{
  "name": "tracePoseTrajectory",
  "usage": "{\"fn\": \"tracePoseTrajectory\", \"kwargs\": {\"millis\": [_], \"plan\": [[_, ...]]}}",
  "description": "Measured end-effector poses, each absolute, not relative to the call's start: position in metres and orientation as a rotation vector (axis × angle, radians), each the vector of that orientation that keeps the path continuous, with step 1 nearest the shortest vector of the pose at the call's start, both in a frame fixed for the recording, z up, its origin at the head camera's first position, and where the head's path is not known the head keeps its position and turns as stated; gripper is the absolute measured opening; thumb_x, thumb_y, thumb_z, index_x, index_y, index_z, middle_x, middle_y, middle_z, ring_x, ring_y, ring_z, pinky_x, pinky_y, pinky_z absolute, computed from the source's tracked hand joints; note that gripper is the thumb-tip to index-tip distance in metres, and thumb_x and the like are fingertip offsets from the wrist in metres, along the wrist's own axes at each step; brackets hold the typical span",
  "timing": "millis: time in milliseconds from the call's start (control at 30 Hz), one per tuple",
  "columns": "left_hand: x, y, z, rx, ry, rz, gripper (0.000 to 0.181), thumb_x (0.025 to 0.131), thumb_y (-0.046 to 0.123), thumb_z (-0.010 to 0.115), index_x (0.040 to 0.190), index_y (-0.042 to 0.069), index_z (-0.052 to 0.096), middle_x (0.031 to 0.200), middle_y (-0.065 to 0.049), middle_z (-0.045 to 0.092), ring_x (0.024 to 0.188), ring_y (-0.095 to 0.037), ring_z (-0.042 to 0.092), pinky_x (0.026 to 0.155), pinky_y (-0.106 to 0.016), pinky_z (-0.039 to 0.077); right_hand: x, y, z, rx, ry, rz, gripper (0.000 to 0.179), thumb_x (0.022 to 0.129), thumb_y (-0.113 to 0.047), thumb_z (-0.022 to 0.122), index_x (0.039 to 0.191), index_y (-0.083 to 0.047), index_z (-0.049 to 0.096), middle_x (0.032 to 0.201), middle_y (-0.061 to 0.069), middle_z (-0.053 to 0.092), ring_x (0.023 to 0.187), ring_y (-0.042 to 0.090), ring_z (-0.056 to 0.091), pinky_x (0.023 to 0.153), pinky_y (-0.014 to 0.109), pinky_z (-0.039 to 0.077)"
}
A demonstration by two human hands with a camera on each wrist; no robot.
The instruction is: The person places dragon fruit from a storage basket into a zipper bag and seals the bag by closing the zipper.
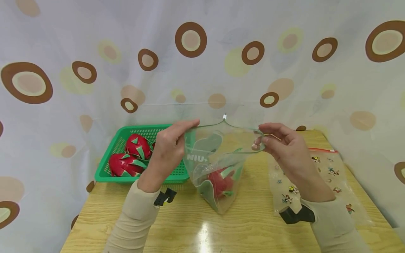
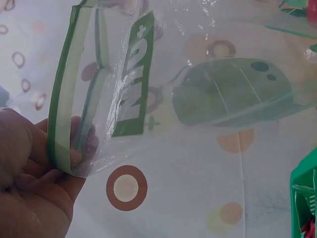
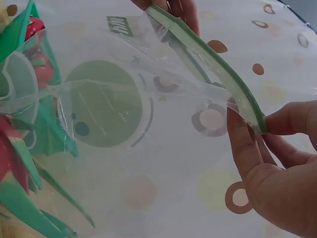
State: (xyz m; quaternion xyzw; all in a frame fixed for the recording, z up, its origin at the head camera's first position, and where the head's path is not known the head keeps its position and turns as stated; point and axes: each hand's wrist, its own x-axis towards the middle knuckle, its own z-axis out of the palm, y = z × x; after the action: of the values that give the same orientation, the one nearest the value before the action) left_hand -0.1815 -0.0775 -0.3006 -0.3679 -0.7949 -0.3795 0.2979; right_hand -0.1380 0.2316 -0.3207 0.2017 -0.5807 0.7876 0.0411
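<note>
A clear zip bag (image 1: 202, 167) with a green-edged mouth and "NIU+" lettering is held up over the table, its mouth spread apart. One red dragon fruit (image 1: 219, 183) with green scales lies in its lower part. My left hand (image 1: 167, 149) pinches the left end of the mouth; in the left wrist view, fingers (image 2: 79, 144) show through the plastic. At the opposite end, my right hand (image 1: 289, 153) pinches the rim between thumb and fingers (image 3: 247, 153). A white slider (image 1: 224, 116) sits on the far edge of the mouth.
On the left stands a green basket (image 1: 100, 168) with several dragon fruits (image 1: 126, 165), partly behind my left hand. A flat clear bag (image 1: 335, 189) with cartoon prints and a red zip lies at the right, beneath my right forearm. A spotted curtain (image 1: 221, 80) backs the wooden table (image 1: 190, 228).
</note>
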Motion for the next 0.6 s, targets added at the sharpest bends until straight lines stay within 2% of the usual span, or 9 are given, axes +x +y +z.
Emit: {"fn": "tracePoseTrajectory", "kwargs": {"millis": [133,233,367,467,600], "plan": [[-0.183,-0.080,-0.302,-0.980,-2.127,-1.020,0.034,0.097,-0.008,0.053,0.123,0.005,0.069,0.120,-0.007,0.072,0.114,-0.019,0.068,0.086,-0.031,0.056,-0.137,0.232,-0.319,0.562,-1.953,2.317,0.030,0.099,-0.001,0.056,0.128,0.008,0.054,0.113,0.007,0.064,0.089,0.017,0.070,0.089,0.026,0.057],[-0.184,-0.082,-0.302,-0.981,-2.146,-1.037,0.032,0.096,-0.004,0.057,0.124,0.007,0.069,0.121,-0.006,0.072,0.114,-0.017,0.067,0.089,-0.027,0.056,-0.137,0.232,-0.319,0.546,-2.015,2.286,0.031,0.098,-0.003,0.057,0.127,0.007,0.055,0.111,0.006,0.065,0.089,0.018,0.071,0.089,0.028,0.057],[-0.185,-0.089,-0.302,-0.966,-2.164,-1.122,0.029,0.097,0.003,0.060,0.124,0.007,0.069,0.121,-0.005,0.072,0.110,-0.016,0.068,0.080,-0.016,0.052,-0.137,0.230,-0.320,0.576,-1.991,2.322,0.029,0.099,-0.001,0.056,0.126,0.008,0.054,0.111,0.006,0.065,0.090,0.017,0.070,0.090,0.029,0.057],[-0.187,-0.095,-0.302,-0.930,-2.177,-1.191,0.029,0.098,0.005,0.059,0.126,0.006,0.067,0.121,-0.006,0.071,0.108,-0.018,0.069,0.071,-0.013,0.048,-0.137,0.229,-0.321,0.615,-1.944,2.367,0.028,0.099,0.001,0.054,0.125,0.009,0.053,0.115,0.006,0.063,0.091,0.016,0.069,0.091,0.030,0.057],[-0.198,-0.106,-0.309,-0.864,-2.186,-1.216,0.029,0.098,0.003,0.057,0.126,0.006,0.067,0.122,-0.008,0.071,0.110,-0.019,0.068,0.081,-0.013,0.050,-0.138,0.227,-0.323,0.670,-1.873,2.431,0.026,0.099,0.004,0.051,0.125,0.010,0.052,0.118,0.007,0.062,0.092,0.017,0.069,0.090,0.031,0.057]]}}
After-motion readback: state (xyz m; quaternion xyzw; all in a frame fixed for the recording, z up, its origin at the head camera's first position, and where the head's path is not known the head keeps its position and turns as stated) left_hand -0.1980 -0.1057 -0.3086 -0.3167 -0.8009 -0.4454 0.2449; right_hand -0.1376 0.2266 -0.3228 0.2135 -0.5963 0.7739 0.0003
